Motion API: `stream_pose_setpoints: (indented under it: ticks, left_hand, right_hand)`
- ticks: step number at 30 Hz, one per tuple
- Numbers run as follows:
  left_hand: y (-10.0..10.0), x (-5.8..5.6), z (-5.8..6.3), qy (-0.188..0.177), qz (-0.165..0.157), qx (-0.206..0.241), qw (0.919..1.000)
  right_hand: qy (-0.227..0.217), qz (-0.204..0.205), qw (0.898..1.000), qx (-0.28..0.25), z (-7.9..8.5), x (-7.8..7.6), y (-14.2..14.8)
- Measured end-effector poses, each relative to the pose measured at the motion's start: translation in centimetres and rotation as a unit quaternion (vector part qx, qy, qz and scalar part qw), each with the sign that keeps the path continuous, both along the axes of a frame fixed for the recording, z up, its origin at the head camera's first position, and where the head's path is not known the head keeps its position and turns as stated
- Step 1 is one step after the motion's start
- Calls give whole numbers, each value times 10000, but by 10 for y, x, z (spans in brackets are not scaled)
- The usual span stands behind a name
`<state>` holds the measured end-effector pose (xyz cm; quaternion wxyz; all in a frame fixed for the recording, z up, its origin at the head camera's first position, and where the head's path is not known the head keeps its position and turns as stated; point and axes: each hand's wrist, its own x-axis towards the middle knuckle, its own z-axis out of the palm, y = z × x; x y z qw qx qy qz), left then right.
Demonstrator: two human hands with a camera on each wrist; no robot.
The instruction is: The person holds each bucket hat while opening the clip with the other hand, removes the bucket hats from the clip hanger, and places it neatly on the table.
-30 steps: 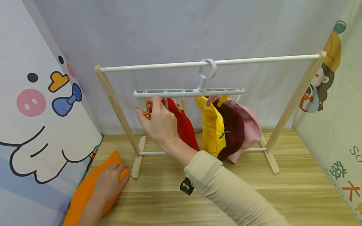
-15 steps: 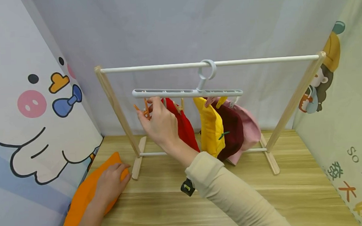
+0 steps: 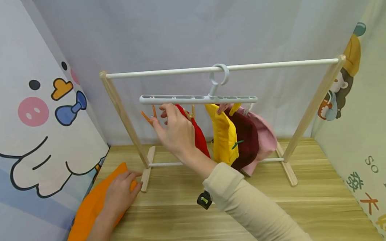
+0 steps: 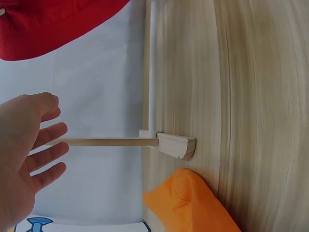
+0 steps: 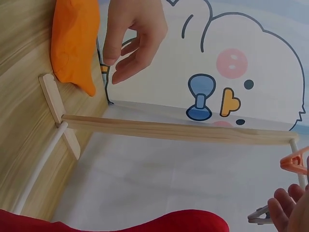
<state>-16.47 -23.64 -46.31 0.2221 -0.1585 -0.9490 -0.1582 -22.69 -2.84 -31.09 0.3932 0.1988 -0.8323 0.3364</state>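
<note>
My left hand (image 3: pixel 121 191) hovers over an orange cloth hat (image 3: pixel 91 209) at the front left, fingers loosely extended. The right wrist view shows a gap between this hand (image 5: pixel 140 36) and the hat (image 5: pixel 75 43). At the left end of a white clip hanger (image 3: pixel 178 99), my right hand (image 3: pixel 178 134) is raised beside an orange clothespin (image 3: pixel 146 117), thumb and fingers spread apart. A grey clothespin (image 5: pixel 258 216) lies close by its fingers in the right wrist view; whether they touch is unclear. A red hat (image 3: pixel 201 142) hangs just behind this hand.
Yellow (image 3: pixel 224 137), maroon (image 3: pixel 248 143) and pink hats (image 3: pixel 265 133) hang from clips on the hanger's right half. The hanger hooks over the white rail (image 3: pixel 275 65) of a wooden-legged rack (image 3: pixel 313 110). Printed walls stand left and right.
My right hand has drawn slightly right, away from the orange clothespin, and its fingers have spread. My left hand has shifted slightly right above the orange hat.
</note>
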Motion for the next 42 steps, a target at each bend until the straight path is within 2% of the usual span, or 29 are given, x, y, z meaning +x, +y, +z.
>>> stream_pose_setpoints:
  ticks: [6,14,19,24,30,42]
  left_hand:
    - [6,1,5,53,41,99,9999]
    - [14,-1,7,586,-146,159,9980]
    - [19,-2,10,799,-195,246,9963]
    - [26,-3,15,776,-189,344,9962]
    - [36,-2,21,785,-172,565,9952]
    - [56,-1,28,701,-200,1017,9921]
  right_hand:
    - [217,33,9996,162,0,0,8]
    - [330,410,9981,326,0,1,19]
    - [477,667,9950,576,-1,2,28]
    - [607,910,9912,742,-2,0,36]
    - [694,1096,9893,665,0,-3,44]
    - [436,1259,9886,697,-1,-1,64]
